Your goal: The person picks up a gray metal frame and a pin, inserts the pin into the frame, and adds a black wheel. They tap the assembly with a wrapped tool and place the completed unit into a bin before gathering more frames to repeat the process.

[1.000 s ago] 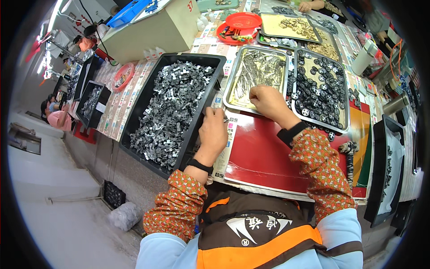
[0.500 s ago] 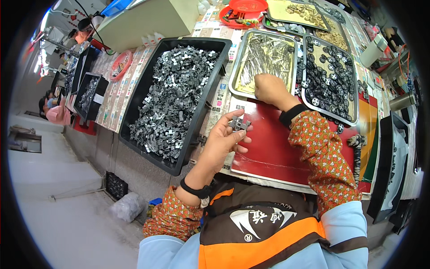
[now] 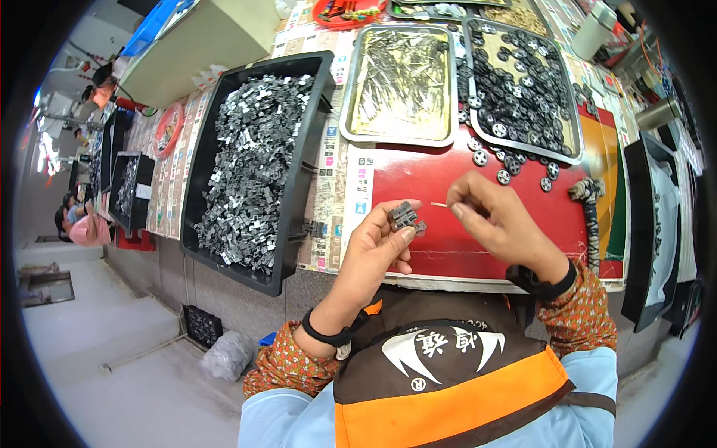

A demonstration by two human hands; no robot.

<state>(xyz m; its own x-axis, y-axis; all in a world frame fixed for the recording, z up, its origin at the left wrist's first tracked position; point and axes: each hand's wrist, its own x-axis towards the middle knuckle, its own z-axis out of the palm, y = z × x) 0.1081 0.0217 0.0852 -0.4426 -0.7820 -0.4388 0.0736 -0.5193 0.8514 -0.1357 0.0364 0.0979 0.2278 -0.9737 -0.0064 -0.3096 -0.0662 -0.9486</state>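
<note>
Left hand: a small grey part is held between thumb and fingers, over the red board.
Right hand: a thin pin is pinched at the fingertips, near the grey part but apart from it.
Black bin: filled with grey bits, set on the worktop at the left.
Pin tray: placed past both hands.
Wheel tray: placed just to its right.

Grey part near thin pin
</note>
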